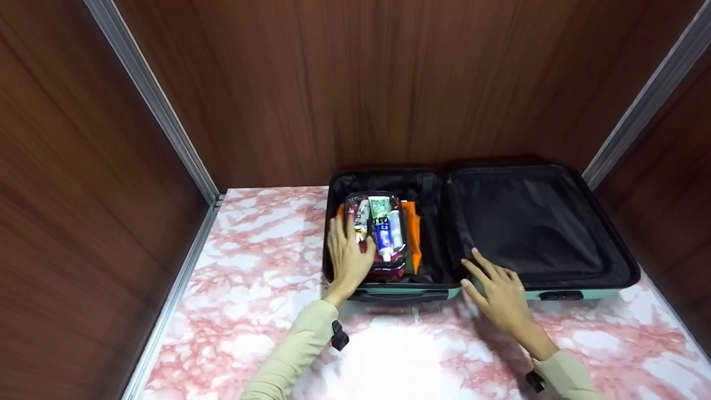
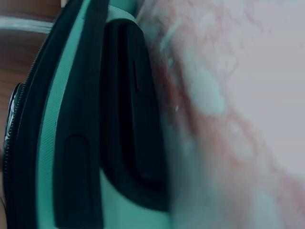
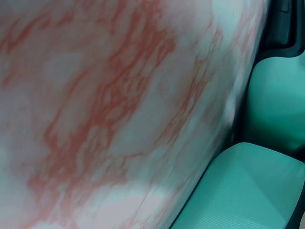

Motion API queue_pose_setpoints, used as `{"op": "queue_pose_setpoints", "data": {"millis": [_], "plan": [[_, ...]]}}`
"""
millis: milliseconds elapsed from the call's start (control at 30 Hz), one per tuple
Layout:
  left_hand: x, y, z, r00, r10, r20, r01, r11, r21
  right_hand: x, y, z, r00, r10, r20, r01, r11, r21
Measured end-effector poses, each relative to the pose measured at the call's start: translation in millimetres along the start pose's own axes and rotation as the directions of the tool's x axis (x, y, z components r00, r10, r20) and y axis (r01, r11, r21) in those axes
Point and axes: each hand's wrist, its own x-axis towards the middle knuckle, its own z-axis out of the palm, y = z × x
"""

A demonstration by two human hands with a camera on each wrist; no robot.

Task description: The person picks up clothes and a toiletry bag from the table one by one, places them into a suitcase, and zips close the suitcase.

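A green suitcase [image 1: 454,291] lies spread flat, its black-lined halves side by side in the head view. Its left half holds a clear-topped toiletry pouch [image 1: 391,273] lying on folded orange cloth [image 1: 415,236]. Through the pouch's top show a blue-and-white tube [image 1: 384,238] and a green-and-white packet [image 1: 380,206]. My left hand [image 1: 350,260] rests on the pouch's left side with fingers extended. Near the front of the hinge, my right hand [image 1: 501,297] touches the edge of the right half [image 1: 527,222], fingers loosely spread. Both wrist views show the suitcase's outer side; the right hand is out of its view.
The suitcase stands on a red-and-white marbled tabletop [image 1: 250,261], near a brown wood-grain back wall [image 1: 377,83]. Grey metal strips [image 1: 161,105] run along the corners. A black carry handle [image 2: 140,105] is on the suitcase's near side.
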Motion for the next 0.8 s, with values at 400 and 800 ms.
{"op": "queue_pose_setpoints", "data": {"millis": [400,800], "plan": [[6.6,20.9,7.0,0.876,0.098,0.473,-0.26,0.921,0.291,-1.0,0.4,-0.7,1.0,0.016,0.004,-0.016,1.0,-0.005],[5.9,15.4,18.8,0.891,0.121,0.438,-0.272,0.914,0.3,-0.1,-0.9,-0.3,1.0,0.006,-0.007,-0.006,1.0,-0.003]]}}
